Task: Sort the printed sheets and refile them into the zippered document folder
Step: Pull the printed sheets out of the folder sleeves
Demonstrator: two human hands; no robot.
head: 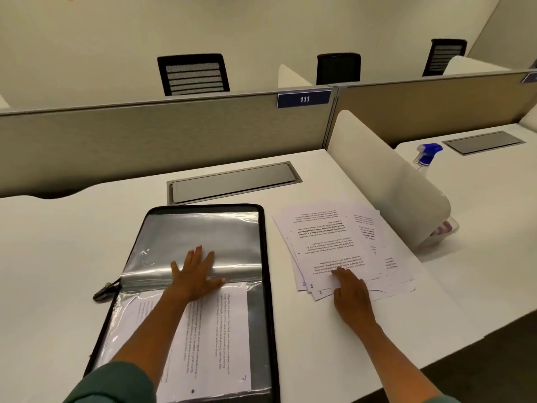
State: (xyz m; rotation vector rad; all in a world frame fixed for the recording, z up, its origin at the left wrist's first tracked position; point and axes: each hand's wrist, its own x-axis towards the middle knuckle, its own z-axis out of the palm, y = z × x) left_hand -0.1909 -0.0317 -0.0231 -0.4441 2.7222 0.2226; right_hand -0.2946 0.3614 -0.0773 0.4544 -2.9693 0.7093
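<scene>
A black zippered document folder (268,286) lies open on the white desk, its clear plastic sleeves facing up. One printed sheet (223,338) sits in the near sleeve. My left hand (196,274) lies flat, fingers spread, on the sleeves at the folder's middle fold. To the right, a loose fanned pile of printed sheets (340,245) rests on the desk, with handwritten numbers on the near corners. My right hand (350,289) rests on the pile's near edge, index finger stretched onto the top sheet; it grips nothing that I can see.
A grey cable hatch (232,181) is set into the desk behind the folder. A curved white divider (386,181) stands right of the sheets, with a blue-topped spray bottle (427,155) beyond it. A grey partition (162,141) closes the desk's far side. The zip pull (106,289) hangs off the folder's left edge.
</scene>
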